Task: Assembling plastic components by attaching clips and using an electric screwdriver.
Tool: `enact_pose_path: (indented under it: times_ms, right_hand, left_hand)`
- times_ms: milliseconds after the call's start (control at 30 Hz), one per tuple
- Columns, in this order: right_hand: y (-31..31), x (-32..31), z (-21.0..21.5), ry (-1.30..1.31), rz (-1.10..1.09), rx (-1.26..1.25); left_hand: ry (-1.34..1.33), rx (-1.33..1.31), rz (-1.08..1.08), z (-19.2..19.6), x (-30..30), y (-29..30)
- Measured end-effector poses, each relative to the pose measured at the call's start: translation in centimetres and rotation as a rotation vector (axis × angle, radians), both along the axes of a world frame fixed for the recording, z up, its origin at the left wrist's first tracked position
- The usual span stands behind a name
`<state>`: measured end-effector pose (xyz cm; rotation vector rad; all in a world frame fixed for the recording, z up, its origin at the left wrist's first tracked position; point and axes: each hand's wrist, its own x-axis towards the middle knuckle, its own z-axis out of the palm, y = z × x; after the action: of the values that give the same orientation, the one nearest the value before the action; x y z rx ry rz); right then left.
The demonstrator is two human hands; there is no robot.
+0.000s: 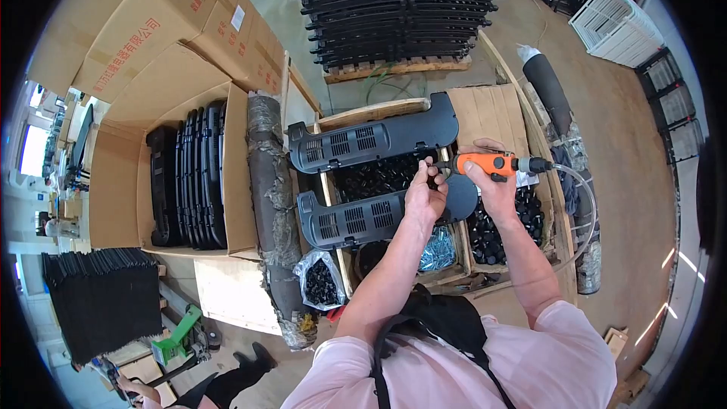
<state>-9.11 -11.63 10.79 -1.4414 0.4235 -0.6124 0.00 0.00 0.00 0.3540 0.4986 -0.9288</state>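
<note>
While the right hand (496,191) wraps its curled fingers around an orange, barrel-shaped power driver (480,163), the left hand (425,195) works at the driver's dark nose, which points to nine o'clock; its thumb and fingertips are drawn nearly together there, and I cannot tell whether they pinch a small piece. A clear, flexible hose (585,185) leaves the driver's rear at three o'clock and curves downward. Between nine and ten o'clock from the driver lies a long, dark grey plastic panel with slotted vents (386,136), and at eight a matching dark grey vented panel (354,220), partly behind the left arm. Both rest across a pale wooden divided bin (371,112). Its compartments hold small black plastic pieces (371,179) beneath the panels, silvery screws (437,248) at seven o'clock, and rounded black parts (488,241) at six. Farther off at nine stands an open brown cardboard carton (238,174) containing upright black panels (201,174).
</note>
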Motion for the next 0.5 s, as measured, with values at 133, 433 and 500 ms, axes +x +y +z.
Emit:
enact_pose_path:
  times_ms: [133, 433, 500]
  right_hand:
    - [-0.4, 0.4, 0.1, 0.014, -0.028, -0.025]
    - [-2.9, 3.8, -2.2, 0.075, -0.046, -0.131]
    - [-3.1, 4.6, -2.6, 0.075, -0.004, -0.158]
  left_hand:
    - [0.011, -0.002, 0.002, 0.6, -0.2, -0.8]
    - [-0.095, 0.373, -0.157, -1.5, 4.7, 1.2]
    - [-0.148, 0.433, -0.259, -1.8, 6.4, 2.0]
